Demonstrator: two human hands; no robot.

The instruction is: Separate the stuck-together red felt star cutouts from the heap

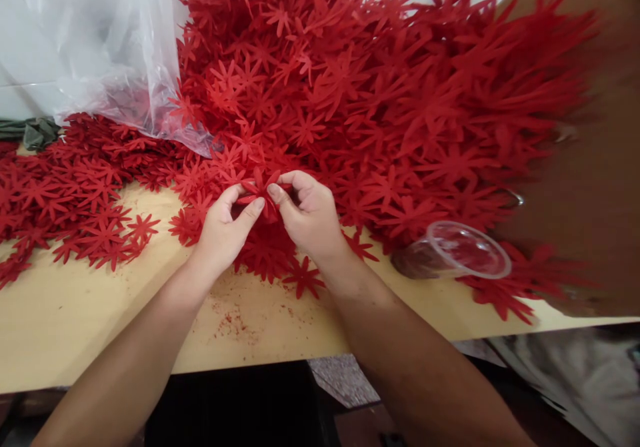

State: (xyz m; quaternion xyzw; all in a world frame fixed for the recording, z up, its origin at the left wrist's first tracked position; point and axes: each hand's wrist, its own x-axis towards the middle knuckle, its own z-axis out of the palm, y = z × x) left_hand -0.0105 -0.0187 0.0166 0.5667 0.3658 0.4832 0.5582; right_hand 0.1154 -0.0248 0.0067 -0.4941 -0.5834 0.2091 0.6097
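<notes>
Between my two hands is a red flower-shaped piece (264, 190) with narrow petals, held a little above the table. My left hand (227, 223) pinches its left side between thumb and fingers. On the other side, my right hand (307, 210) pinches it with thumb and index finger, the two thumbs close together near its middle. Behind and below my hands rises a big heap of similar red flower pieces (340, 113). A single red flower piece (303, 277) lies on the table by my right wrist.
Darker red flower pieces (95, 193) spread at the left, beside a clear plastic bag (125, 53). A clear plastic cup (450, 253) lies tipped at the right. A brown panel (595, 187) bounds the right side. Red crumbs dot the pale wooden table (115, 320).
</notes>
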